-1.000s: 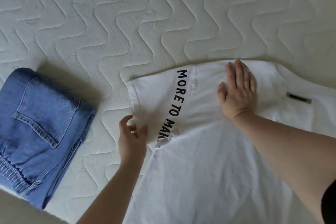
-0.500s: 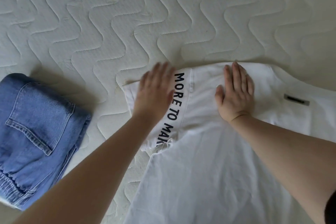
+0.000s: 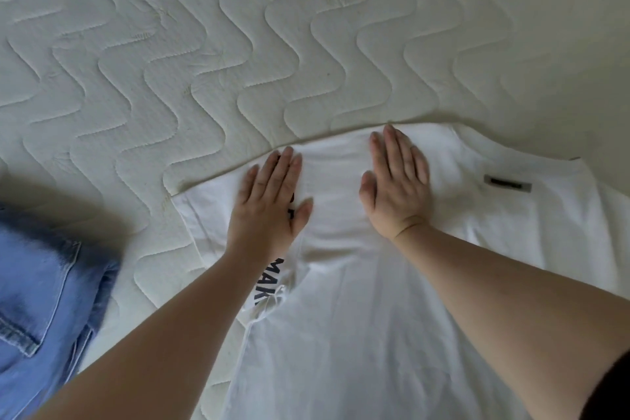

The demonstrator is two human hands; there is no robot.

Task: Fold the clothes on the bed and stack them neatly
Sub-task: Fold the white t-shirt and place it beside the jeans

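A white T-shirt (image 3: 375, 317) lies spread on the quilted bed (image 3: 204, 61), reaching from the middle to the lower right. Its left sleeve, printed with black letters, is folded inward. My left hand (image 3: 269, 201) lies flat on that folded sleeve with straight fingers, covering most of the lettering. My right hand (image 3: 397, 187) presses flat on the shirt near its top edge, fingers straight and together. A small grey label (image 3: 508, 183) shows on the shirt to the right of my right hand. Folded blue jeans (image 3: 41, 324) lie at the lower left.
The cream mattress cover with a wavy stitch pattern fills the upper half of the view. A strip of bare mattress separates the jeans from the shirt's left edge.
My left hand let go of the sleeve edge it pinched, moved up and right, and now lies flat on the folded sleeve. My right hand stayed pressed on the shirt.
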